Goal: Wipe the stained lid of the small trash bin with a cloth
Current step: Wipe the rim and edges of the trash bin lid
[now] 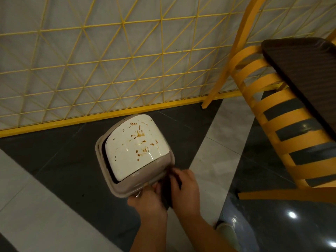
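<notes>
head cam | looks fwd + steeply down (wide-angle) | close above trash bin [135,153] | floor [60,160], mesh fence [109,60] beyond

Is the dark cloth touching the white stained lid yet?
Apart. The head view shows the cloth between both hands at the bin's near rim, with beige rim separating it from the lid.

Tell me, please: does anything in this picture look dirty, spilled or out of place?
Yes. The white lid of the small trash bin carries brown splatters, thickest on its far half. Both hands hold a dark cloth at the bin's near corner; no wiped streak shows.
</notes>
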